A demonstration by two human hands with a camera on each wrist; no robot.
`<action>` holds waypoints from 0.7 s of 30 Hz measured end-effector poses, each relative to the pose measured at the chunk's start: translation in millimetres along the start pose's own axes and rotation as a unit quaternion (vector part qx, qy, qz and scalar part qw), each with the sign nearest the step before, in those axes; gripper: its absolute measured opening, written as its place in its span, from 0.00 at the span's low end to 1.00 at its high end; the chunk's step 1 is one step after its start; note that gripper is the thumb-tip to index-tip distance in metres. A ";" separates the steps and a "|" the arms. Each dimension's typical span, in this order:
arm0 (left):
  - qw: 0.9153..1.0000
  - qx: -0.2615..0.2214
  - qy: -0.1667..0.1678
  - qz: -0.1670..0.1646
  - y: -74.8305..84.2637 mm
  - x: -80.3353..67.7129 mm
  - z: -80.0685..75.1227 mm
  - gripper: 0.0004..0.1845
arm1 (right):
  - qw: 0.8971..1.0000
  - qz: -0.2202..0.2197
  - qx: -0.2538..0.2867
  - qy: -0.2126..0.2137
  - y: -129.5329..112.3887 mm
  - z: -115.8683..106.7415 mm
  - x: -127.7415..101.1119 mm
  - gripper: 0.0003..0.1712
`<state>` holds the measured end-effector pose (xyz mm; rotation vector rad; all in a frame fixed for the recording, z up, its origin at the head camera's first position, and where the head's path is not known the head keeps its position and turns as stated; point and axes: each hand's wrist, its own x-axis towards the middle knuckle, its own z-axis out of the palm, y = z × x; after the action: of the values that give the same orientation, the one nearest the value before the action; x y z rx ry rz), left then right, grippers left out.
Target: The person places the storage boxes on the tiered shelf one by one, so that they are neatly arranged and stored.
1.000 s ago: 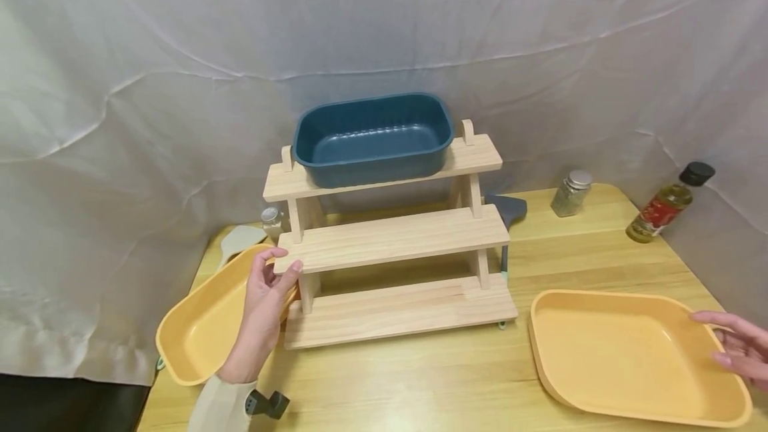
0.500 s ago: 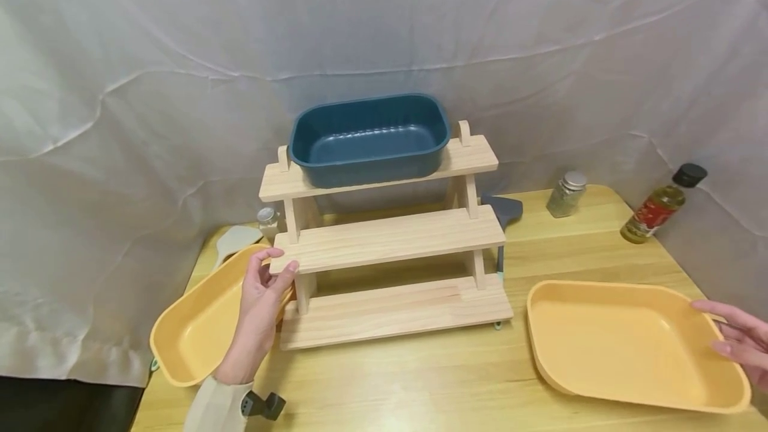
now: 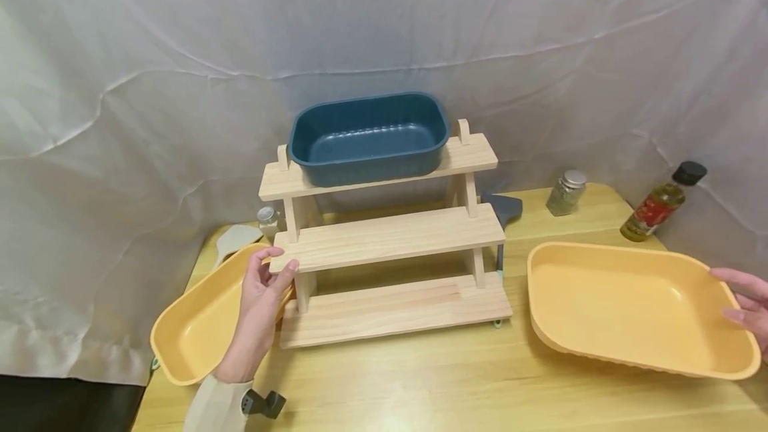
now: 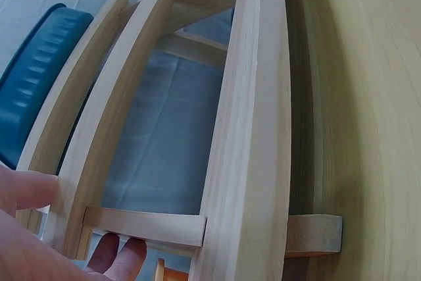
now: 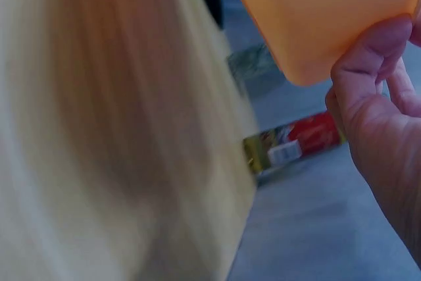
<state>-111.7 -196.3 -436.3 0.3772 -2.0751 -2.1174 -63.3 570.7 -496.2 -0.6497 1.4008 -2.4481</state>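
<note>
My left hand grips the left end of the middle shelf on a three-tier wooden rack. In the left wrist view the thumb lies on one side of that shelf and fingertips curl beneath it, by an upright. At the right, my right hand pinches the right rim of a yellow rectangular bin, tilted and raised above the table. The right wrist view shows the bin wall between thumb and fingers, partly cut off. On the top shelf sits a dark blue bin.
Another yellow bin lies left of the rack, behind my left forearm. Nearby are a pale spatula and a small jar. A dark spatula, a silver-lidded jar and an oil bottle stand or lie toward the back right.
My right hand has raised the right yellow bin upward, away from the table. The left hand stays on the middle shelf, and the rack holds its place apart from a slight view shift.
</note>
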 end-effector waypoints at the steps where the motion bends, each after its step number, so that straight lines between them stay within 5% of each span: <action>1: 1.000 0.001 0.000 0.000 0.3 0.0 -0.1 0.17 | 1.000 -0.001 -0.006 0.006 -3.6 2.6 4.1 0.50; 21: 1.000 0.016 -0.009 -0.003 1.7 1.6 -1.8 0.19 | 0.998 0.043 0.024 0.047 -53.5 52.4 66.7 0.41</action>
<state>-112.9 -198.5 -434.7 0.3714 -2.1230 -2.1014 -95.3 530.4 -410.1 -0.4582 1.3688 -2.4658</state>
